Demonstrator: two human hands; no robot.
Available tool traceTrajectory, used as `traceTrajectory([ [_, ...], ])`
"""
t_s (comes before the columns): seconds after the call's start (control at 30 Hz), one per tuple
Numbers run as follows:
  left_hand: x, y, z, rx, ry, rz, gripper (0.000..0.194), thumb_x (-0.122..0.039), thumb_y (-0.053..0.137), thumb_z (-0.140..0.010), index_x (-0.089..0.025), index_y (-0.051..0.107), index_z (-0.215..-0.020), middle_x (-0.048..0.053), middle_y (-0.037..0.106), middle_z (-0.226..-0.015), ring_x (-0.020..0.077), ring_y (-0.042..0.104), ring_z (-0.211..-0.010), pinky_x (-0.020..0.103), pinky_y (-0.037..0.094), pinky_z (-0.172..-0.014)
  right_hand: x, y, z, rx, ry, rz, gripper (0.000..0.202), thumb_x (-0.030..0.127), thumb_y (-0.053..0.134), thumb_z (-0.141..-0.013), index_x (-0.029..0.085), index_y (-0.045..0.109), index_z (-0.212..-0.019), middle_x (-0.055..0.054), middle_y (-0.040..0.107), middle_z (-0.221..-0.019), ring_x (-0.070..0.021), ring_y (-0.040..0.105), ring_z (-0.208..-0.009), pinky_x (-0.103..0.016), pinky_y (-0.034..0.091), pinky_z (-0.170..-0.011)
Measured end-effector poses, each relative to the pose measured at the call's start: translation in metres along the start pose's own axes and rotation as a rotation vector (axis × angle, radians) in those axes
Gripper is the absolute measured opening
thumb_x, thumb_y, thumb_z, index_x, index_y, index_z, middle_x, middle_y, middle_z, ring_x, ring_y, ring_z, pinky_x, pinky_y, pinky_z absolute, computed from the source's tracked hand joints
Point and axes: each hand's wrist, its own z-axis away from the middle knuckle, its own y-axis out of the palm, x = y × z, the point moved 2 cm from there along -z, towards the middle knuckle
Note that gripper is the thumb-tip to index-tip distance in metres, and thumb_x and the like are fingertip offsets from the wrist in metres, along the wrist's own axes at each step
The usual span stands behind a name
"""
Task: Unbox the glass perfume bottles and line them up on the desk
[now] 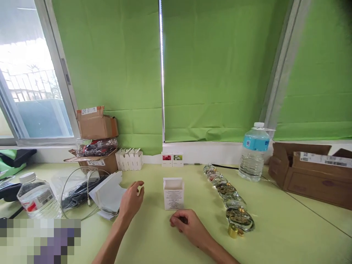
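Observation:
An upright white box (174,198) with an open top and fine print on its front stands at the middle of the table. Just in front of its lower edge, my right hand (189,224) rests with curled fingers; whatever may be inside them is hidden. To the box's left, my left hand (132,200) hovers with thumb and fingers apart, holding nothing. Flat white cartons (108,192) lie in a stack beside my left wrist. A row of round glass bottles (225,194) lies to the right, with a gold cap (232,231) at its near end.
Several white boxes (129,160) and two picture-printed boxes (172,160) stand along the back. Cardboard boxes (96,124) are piled at left, near a water bottle (38,196) and cables. A large water jug (253,154) and brown carton (313,176) stand at right.

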Motion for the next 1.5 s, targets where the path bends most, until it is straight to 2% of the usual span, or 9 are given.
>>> traceTrajectory([
  [0.07, 0.008, -0.018, -0.004, -0.099, 0.002, -0.095, 0.028, -0.031, 0.045, -0.085, -0.020, 0.063, -0.103, 0.009, 0.065, -0.108, 0.0259, 0.057, -0.100, 0.042, 0.042, -0.092, 0.000, 0.000, 0.000, 0.006, -0.010, 0.001, 0.032, 0.042, 0.055, -0.081, 0.014, 0.068, -0.071, -0.003, 0.063, -0.066, -0.0126, 0.050, -0.057, -0.023, 0.035, -0.053],
  [0.17, 0.024, -0.044, -0.006, -0.248, -0.001, -0.224, 0.034, -0.030, 0.041, -0.087, -0.016, 0.060, -0.112, 0.013, 0.057, -0.123, 0.0301, 0.040, -0.125, 0.046, 0.026, -0.107, 0.001, -0.001, 0.000, 0.009, -0.011, 0.005, 0.032, 0.041, 0.053, -0.082, 0.015, 0.068, -0.071, -0.002, 0.063, -0.066, -0.0128, 0.050, -0.058, -0.023, 0.035, -0.054],
  [0.27, 0.045, -0.063, -0.005, -0.411, -0.007, -0.506, 0.039, -0.027, 0.039, -0.088, -0.015, 0.056, -0.121, 0.012, 0.054, -0.130, 0.0290, 0.033, -0.131, 0.047, 0.018, -0.111, 0.000, -0.001, 0.000, 0.017, 0.002, 0.006, 0.032, 0.042, 0.052, -0.083, 0.016, 0.068, -0.072, -0.002, 0.063, -0.067, -0.0128, 0.049, -0.057, -0.023, 0.036, -0.054],
  [0.33, 0.061, -0.068, -0.003, -0.452, -0.035, -0.687, 0.040, -0.026, 0.040, -0.088, -0.015, 0.056, -0.122, 0.011, 0.056, -0.129, 0.0287, 0.034, -0.131, 0.046, 0.019, -0.111, 0.000, -0.001, 0.000, 0.020, 0.012, 0.010, 0.032, 0.042, 0.053, -0.082, 0.016, 0.068, -0.071, -0.002, 0.063, -0.067, -0.0132, 0.050, -0.057, -0.024, 0.037, -0.055],
  [0.5, 0.082, -0.068, -0.001, -0.387, -0.060, -0.800, 0.042, -0.024, 0.039, -0.088, -0.017, 0.055, -0.126, 0.008, 0.059, -0.128, 0.0269, 0.043, -0.127, 0.043, 0.028, -0.108, 0.001, -0.001, 0.000, 0.017, 0.021, 0.004, 0.031, 0.042, 0.054, -0.082, 0.016, 0.068, -0.071, -0.002, 0.064, -0.068, -0.0133, 0.050, -0.057, -0.023, 0.035, -0.053],
  [0.77, 0.080, -0.066, -0.003, -0.364, 0.036, -0.753, 0.040, -0.024, 0.037, -0.090, -0.021, 0.059, -0.123, 0.007, 0.059, -0.128, 0.0249, 0.045, -0.126, 0.038, 0.035, -0.105, 0.002, 0.000, 0.001, 0.008, 0.008, -0.026, 0.027, 0.035, 0.054, -0.082, 0.015, 0.068, -0.071, -0.003, 0.063, -0.067, -0.0124, 0.049, -0.057, -0.023, 0.035, -0.053],
  [1.1, 0.080, -0.066, -0.003, -0.422, 0.170, -0.725, 0.031, -0.027, 0.040, -0.091, -0.019, 0.068, -0.102, 0.007, 0.061, -0.124, 0.0234, 0.046, -0.125, 0.037, 0.033, -0.107, 0.006, -0.001, 0.003, -0.006, 0.007, -0.021, 0.026, 0.034, 0.054, -0.082, 0.014, 0.068, -0.072, -0.004, 0.065, -0.070, -0.0130, 0.051, -0.059, -0.023, 0.036, -0.055],
  [1.3, 0.087, -0.064, -0.005, -0.390, 0.220, -0.729, 0.032, -0.026, 0.041, -0.090, -0.020, 0.066, -0.109, 0.006, 0.060, -0.126, 0.0251, 0.045, -0.126, 0.039, 0.037, -0.104, 0.003, -0.001, 0.003, 0.000, 0.022, -0.029, 0.027, 0.034, 0.055, -0.082, 0.013, 0.068, -0.072, -0.004, 0.065, -0.069, -0.0118, 0.049, -0.057, -0.022, 0.034, -0.053],
  [1.5, 0.088, -0.062, -0.004, -0.422, 0.166, -0.733, 0.040, -0.031, 0.041, -0.091, -0.017, 0.057, -0.124, 0.007, 0.062, -0.123, 0.0243, 0.043, -0.128, 0.039, 0.035, -0.106, 0.003, -0.001, 0.001, -0.005, 0.012, -0.008, 0.027, 0.033, 0.054, -0.082, 0.013, 0.068, -0.072, -0.004, 0.065, -0.069, -0.0120, 0.049, -0.058, -0.022, 0.036, -0.054],
])
